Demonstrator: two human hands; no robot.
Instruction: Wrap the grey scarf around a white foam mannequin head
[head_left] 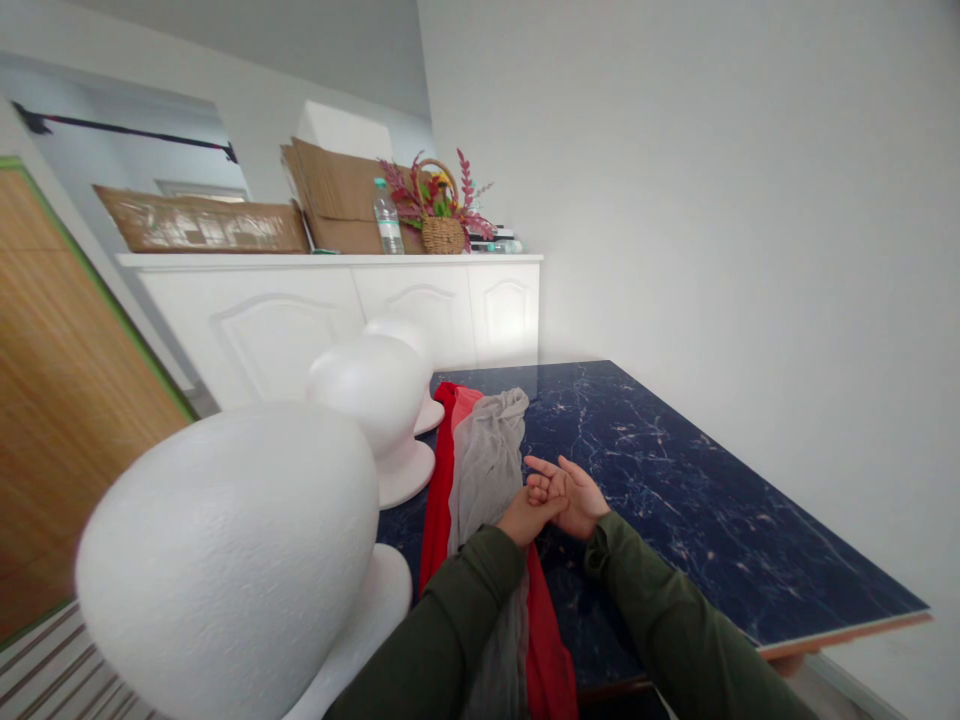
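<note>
My left hand (527,512) and my right hand (572,495) meet over the dark blue marble-patterned table (675,480). The right palm faces up with fingers spread, and the left hand's curled fingers rest in it. Neither hand holds anything. Both sleeves are dark green. Just left of the hands a grey scarf (487,455) lies over a red scarf (439,490); both run along the table toward me, and the red one passes under my left forearm.
Three white foam head forms stand along the table's left side: a big near one (225,560), a middle one (375,400), a far one (405,335). Behind stands a white cabinet (337,300) with cardboard, a water bottle (388,217) and a flower basket (441,215). White wall on the right.
</note>
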